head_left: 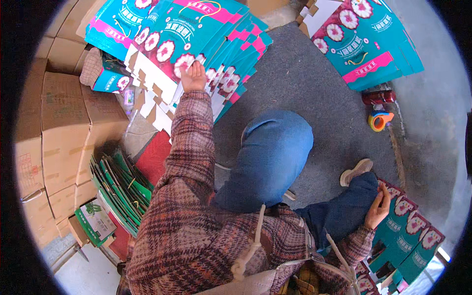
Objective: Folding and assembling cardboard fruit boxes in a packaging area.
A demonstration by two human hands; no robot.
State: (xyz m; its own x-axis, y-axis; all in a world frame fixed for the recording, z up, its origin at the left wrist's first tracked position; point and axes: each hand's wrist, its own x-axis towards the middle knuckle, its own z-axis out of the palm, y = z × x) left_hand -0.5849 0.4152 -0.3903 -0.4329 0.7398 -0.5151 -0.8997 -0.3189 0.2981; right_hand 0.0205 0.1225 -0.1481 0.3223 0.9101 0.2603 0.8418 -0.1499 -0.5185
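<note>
On the grey floor mat (314,88), bare room lies between two stacks of teal flat-packed cartons. Left hand (192,77) rests flat, grip released, fingers spread on the fanned stack of teal cartons (196,29) ahead-left; their long axis runs up-right, white flap edges toward the brown boxes (64,118). Right hand (377,210), loosely open, touches the folded teal cartons (413,231) at lower right, a row running down-right. Second teal stack (368,44) and tape dispenser (379,119) sit well apart.
</note>
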